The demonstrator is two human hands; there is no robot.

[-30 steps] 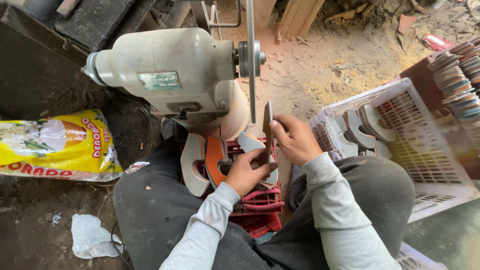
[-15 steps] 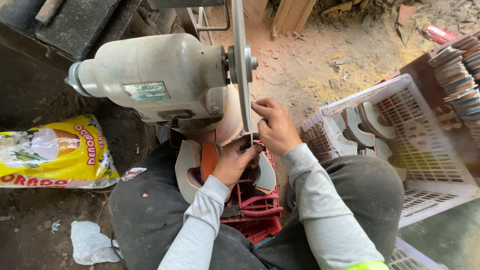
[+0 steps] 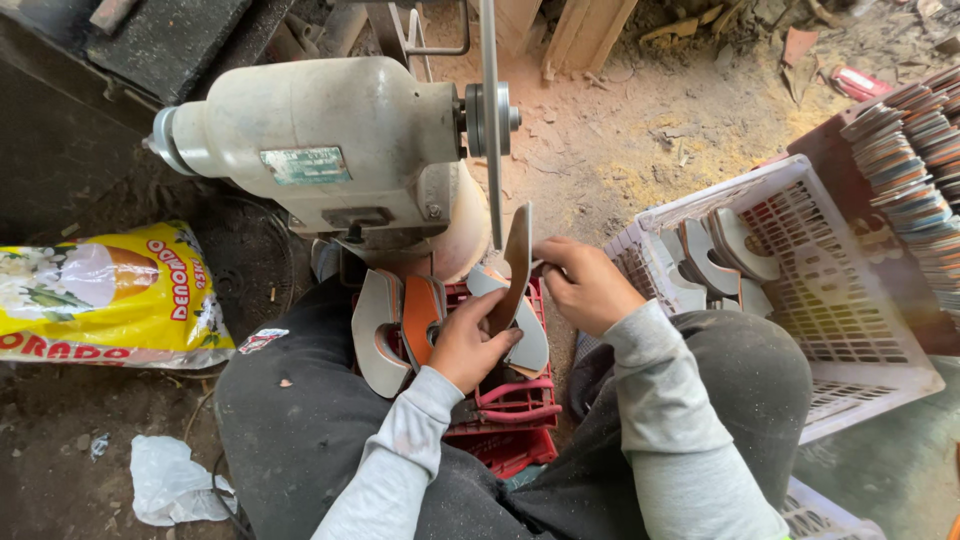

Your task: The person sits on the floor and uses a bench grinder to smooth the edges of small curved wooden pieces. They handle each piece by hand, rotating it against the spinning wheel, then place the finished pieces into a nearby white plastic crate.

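Note:
Both my hands hold one flat curved sole-shaped piece point(image 3: 517, 262) on edge, just right of the thin spinning disc point(image 3: 490, 120) of a pale bench grinder motor point(image 3: 320, 145). My left hand point(image 3: 468, 345) grips its lower end. My right hand point(image 3: 585, 283) pinches its upper right side. Several more curved pieces point(image 3: 395, 325) stand in a red crate point(image 3: 510, 410) between my knees.
A white slatted crate point(image 3: 850, 300) at right holds more curved pieces point(image 3: 715, 250). Stacked flat pieces point(image 3: 915, 150) rise at the far right. A yellow sack point(image 3: 100, 295) lies at left, a crumpled white bag point(image 3: 170, 480) below it. Sawdust covers the ground.
The piece in my hands has shifted slightly away from the disc and tilted; my view moved a little down and right. Both hands keep their grip.

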